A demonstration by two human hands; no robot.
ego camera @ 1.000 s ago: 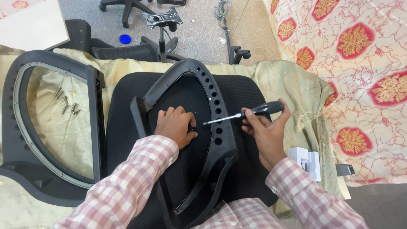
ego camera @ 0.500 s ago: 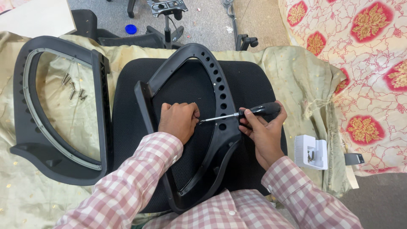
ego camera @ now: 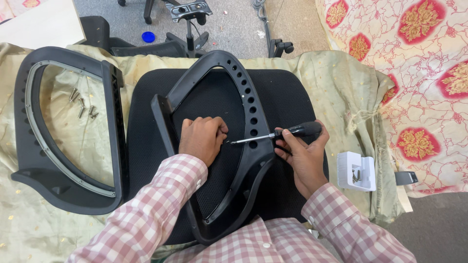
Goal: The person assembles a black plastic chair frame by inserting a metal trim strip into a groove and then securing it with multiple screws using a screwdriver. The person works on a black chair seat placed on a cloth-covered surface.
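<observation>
A black plastic chair frame point(ego camera: 246, 92) with a row of round holes lies on a black mesh seat cushion point(ego camera: 287, 102). My left hand point(ego camera: 202, 139) rests inside the frame on the mesh, fingers curled as if pinching something small. My right hand point(ego camera: 304, 158) grips the black handle of a screwdriver point(ego camera: 278, 135). Its metal shaft passes across the frame's right bar, and the tip points at my left fingertips.
A second black curved frame point(ego camera: 114, 112) lies at the left on a gold-green cloth point(ego camera: 341, 73), with several loose screws point(ego camera: 82, 104) inside it. A white plastic box point(ego camera: 356, 170) sits at the right. A chair base point(ego camera: 187, 19) and a blue cap point(ego camera: 148, 36) stand on the floor beyond.
The view has shifted slightly. My left hand has settled lower inside the frame, and the screwdriver tip now reaches closer to its fingers. My right hand keeps its grip.
</observation>
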